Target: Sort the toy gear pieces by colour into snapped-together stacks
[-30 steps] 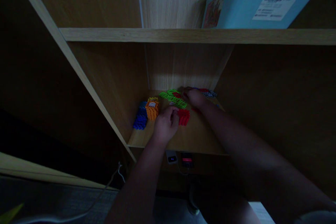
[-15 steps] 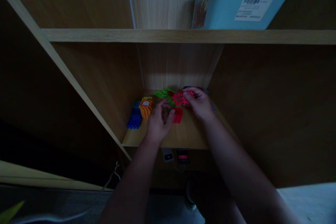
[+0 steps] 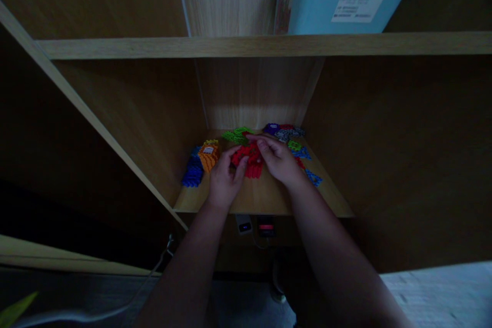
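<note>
Between my hands are red toothed-edge plastic tiles [image 3: 247, 153]. My left hand [image 3: 226, 174] pinches their left side between thumb and fingers. My right hand [image 3: 277, 160] is closed at their right edge, its thumb and fingers against the red plastic; the exact grip is partly hidden. Just below stands a red stack [image 3: 253, 170] of similar tiles on the shelf. Green tiles [image 3: 236, 136] lie behind my left hand. An orange stack [image 3: 209, 156] with a white label stands to its left, beside a dark blue stack [image 3: 192, 172].
On the right of the shelf [image 3: 265, 200] lie blue tiles [image 3: 313, 178], a green tile [image 3: 294, 145] and purple tiles [image 3: 272, 128]. A light-blue bin [image 3: 319, 5] stands on the shelf above. Side panels enclose the compartment. Two small devices sit below the shelf edge.
My right hand has moved left and slightly down with the red piece, towards my left hand, which now grips red tiles. More tiles on the right have come into view.
</note>
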{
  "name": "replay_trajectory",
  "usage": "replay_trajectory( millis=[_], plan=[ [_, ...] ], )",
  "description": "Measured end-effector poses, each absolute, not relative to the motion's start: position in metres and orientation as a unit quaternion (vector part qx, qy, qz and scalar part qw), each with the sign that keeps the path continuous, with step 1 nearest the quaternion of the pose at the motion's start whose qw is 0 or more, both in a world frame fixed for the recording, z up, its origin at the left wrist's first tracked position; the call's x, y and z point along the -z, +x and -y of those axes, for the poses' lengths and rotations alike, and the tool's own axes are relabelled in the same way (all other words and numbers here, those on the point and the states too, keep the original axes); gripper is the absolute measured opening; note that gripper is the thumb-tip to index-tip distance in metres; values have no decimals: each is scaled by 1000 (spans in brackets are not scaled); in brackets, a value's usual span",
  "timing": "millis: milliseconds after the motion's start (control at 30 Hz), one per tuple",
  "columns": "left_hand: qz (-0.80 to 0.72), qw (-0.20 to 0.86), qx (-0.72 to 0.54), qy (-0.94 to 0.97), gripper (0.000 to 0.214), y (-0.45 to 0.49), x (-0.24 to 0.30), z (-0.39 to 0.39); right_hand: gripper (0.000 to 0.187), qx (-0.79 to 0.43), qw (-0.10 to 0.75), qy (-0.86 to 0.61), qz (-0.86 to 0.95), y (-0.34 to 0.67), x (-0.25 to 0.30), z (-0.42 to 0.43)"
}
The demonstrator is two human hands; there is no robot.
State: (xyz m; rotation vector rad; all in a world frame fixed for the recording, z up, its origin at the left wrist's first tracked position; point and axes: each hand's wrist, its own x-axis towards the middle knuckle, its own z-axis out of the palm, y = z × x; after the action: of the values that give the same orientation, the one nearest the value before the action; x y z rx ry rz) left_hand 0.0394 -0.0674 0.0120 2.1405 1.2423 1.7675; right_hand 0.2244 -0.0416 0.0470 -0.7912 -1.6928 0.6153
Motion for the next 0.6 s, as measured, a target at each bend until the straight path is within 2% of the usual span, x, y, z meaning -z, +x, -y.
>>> replay_trajectory(
  millis=[133,300,367,500,600],
  plan=[
    [-403,59,-585,701,32,38,-10,66,38,-332,572,-359,659,220,-39,54],
    [-412,68,-586,695,35,37,-7,65,26,-324,610,-375,618,213,-24,70],
    [-408,75,-592,691,36,37,-8,66,23,-288,632,-387,607,213,-20,77],
    [-375,52,-598,706,22,37,-10,67,25,-150,689,-448,549,215,-19,93],
    [-339,33,-589,733,20,36,-13,69,16,-53,667,-475,571,217,-25,105]
  ],
)
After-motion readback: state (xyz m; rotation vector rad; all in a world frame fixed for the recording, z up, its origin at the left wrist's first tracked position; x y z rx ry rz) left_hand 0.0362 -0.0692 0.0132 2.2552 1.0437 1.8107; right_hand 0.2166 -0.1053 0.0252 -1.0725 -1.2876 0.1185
